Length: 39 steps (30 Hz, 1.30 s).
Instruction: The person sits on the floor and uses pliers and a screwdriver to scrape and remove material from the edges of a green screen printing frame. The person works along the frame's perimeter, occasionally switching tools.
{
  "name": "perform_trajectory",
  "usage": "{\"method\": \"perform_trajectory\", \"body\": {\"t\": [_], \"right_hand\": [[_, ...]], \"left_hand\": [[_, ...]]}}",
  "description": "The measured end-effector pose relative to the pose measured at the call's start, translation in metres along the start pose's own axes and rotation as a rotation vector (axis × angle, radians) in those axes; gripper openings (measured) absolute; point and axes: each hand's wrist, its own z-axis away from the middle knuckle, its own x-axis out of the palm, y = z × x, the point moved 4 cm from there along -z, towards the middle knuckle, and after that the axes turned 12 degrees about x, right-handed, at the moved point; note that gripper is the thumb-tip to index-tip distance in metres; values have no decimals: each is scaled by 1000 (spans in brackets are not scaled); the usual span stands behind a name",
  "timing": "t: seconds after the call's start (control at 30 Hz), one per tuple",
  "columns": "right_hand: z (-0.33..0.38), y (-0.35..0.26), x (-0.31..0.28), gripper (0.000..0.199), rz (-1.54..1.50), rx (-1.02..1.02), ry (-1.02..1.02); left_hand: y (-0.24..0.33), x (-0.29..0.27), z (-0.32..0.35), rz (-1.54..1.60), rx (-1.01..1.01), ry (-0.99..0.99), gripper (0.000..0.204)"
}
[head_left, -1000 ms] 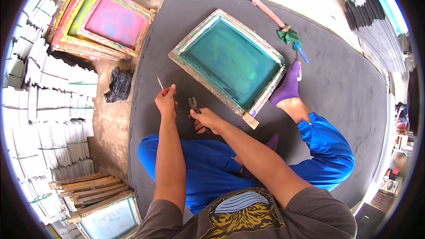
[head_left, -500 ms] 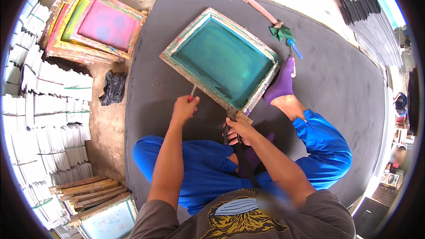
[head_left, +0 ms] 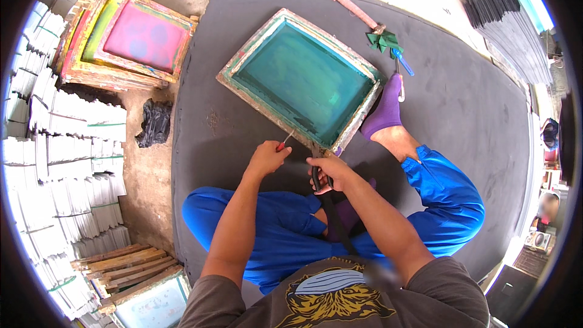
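A wooden screen-printing frame (head_left: 255, 104) with teal mesh lies at an angle on the dark mat, its nearest corner toward me. My left hand (head_left: 265, 160) is closed around the red handle of a screwdriver (head_left: 281, 146), whose thin metal shaft reaches the near-left edge of the frame. Close to the near corner, my right hand (head_left: 334, 172) grips dark pliers (head_left: 315, 170) by their black handles. Their jaws meet the frame's edge, but exactly what they bite on is too small to make out. My purple-socked foot (head_left: 384, 112) rests against the frame's right corner.
Beyond the foot lie a pink-handled tool (head_left: 353, 10), green scraps (head_left: 384, 41) and a blue-handled tool (head_left: 402, 62). Several paint-stained frames (head_left: 143, 36) are stacked at the far left. Bundled white sheets (head_left: 67, 158) line the left side, near a black plastic bag (head_left: 155, 123).
My left hand has moved right with the screwdriver, bringing its tip along the frame's edge nearer the pliers. My right hand has shifted only slightly, still on the pliers.
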Motion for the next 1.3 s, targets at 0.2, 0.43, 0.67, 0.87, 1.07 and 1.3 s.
{"method": "perform_trajectory", "body": {"t": [0.2,0.43,0.67,0.87,1.07,1.3], "right_hand": [[-15,11,30,17,-189,-189,84],[-18,15,45,14,-265,-384,232],[-48,21,42,13,-199,-497,468],[-58,16,45,16,-108,-564,628],[-38,20,47,30,-317,-453,166],[-37,20,39,39,6,-515,481]], "left_hand": [[-10,8,-6,-19,-8,22,38],[-6,13,-9,2,71,84,34],[-5,15,-10,97,56,87,28],[-16,18,-18,205,104,119,29],[-8,19,-8,201,95,127,32],[-15,23,-16,179,79,61,34]]}}
